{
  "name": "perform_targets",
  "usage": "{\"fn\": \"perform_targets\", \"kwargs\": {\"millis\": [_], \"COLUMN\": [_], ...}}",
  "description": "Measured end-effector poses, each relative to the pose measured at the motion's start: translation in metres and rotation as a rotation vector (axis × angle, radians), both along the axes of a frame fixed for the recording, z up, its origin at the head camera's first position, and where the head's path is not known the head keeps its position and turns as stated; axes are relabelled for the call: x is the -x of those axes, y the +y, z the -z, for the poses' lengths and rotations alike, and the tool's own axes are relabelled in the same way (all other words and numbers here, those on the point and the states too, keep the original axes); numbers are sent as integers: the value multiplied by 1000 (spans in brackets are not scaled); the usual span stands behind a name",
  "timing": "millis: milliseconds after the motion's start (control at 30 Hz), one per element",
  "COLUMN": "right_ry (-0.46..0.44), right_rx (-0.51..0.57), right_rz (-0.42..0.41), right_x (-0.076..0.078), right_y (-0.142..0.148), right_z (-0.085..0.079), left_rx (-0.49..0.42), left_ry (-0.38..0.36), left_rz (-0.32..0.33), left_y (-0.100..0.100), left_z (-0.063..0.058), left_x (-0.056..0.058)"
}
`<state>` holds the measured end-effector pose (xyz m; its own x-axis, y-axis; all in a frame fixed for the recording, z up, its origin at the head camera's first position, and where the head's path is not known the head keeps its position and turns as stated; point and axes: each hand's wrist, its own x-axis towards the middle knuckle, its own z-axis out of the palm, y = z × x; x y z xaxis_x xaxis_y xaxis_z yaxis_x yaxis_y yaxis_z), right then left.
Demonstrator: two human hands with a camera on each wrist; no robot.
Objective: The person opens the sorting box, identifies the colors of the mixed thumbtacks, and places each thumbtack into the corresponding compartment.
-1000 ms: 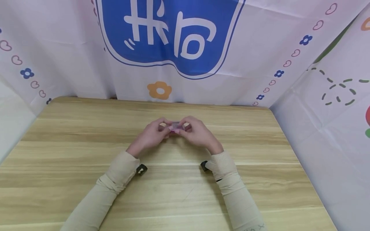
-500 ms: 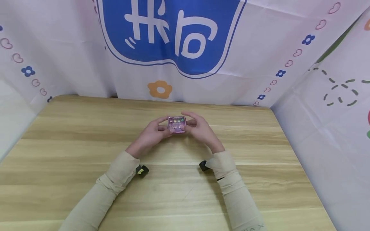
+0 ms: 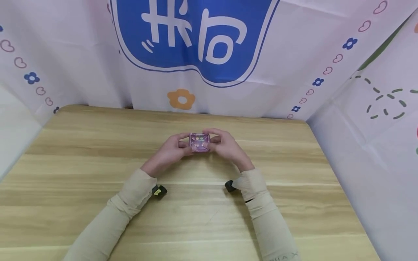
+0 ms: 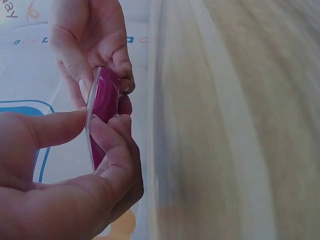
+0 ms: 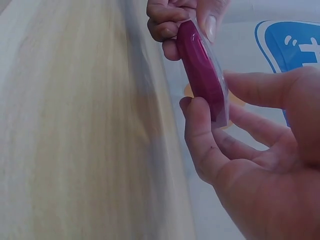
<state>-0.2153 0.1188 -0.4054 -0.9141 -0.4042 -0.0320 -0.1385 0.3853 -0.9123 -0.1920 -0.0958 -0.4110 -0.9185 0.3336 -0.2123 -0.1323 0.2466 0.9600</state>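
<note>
A small square case [image 3: 200, 139] with a clear cover and a magenta back is held up between both hands in the head view, face toward the head camera. Small coloured round shapes show behind its cover. My left hand [image 3: 170, 149] pinches its left side, thumb on the clear face and fingers behind. On the other side, my right hand [image 3: 230, 149] grips it the same way, thumb low on the front. From the left wrist, the case's magenta back [image 4: 106, 97] appears edge-on between the hands; the right wrist view shows its faceted back [image 5: 200, 65] too.
A wood-grain table [image 3: 196, 217] lies beneath the hands. Behind it hangs a white cloth [image 3: 261, 101] with a blue emblem and flower prints, and more cloth runs along the right side. Dark wrist-worn cameras [image 3: 160, 192] sit near the cuffs.
The case has tipped from nearly edge-on to face the head camera, then leaned slightly. Both hands keep hold of it, with the right index finger lifting and coming back to its top edge.
</note>
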Motion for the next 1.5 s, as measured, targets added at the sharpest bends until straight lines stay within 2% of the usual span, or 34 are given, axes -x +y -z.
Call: {"fn": "perform_targets", "kwargs": {"millis": [233, 567, 833, 933, 1033, 1133, 1233, 1367, 1500], "right_ry": [-19, -40, -51, -48, -48, -46, -66, -105, -82], "right_rx": [17, 10, 40, 28, 15, -8, -34, -66, -145], "right_rz": [4, -3, -4, -9, -34, -48, -32, -11, 13], "right_x": [-2, -4, -7, -6, -5, -4, -3, -2, -1], "right_y": [-4, -1, -2, 0, 5, 13, 23, 36, 46], "right_z": [-3, -1, -5, -4, -2, 0, 3, 5, 5], "left_rx": [9, -2, 47, 7, -66, -78, -42, -1, 35], "left_ry": [3, -28, -20, -31, -87, -142, -159, -142, -117], "left_rz": [-1, 8, 14, 35, 64, 93, 130, 186, 239], "left_y": [-3, -2, -1, -1, 0, 0, 0, -2, -4], "left_z": [-7, -4, -10, -9, -6, -5, -4, -4, -5], "left_x": [0, -1, -3, -3, -3, -4, -4, -5, -5]}}
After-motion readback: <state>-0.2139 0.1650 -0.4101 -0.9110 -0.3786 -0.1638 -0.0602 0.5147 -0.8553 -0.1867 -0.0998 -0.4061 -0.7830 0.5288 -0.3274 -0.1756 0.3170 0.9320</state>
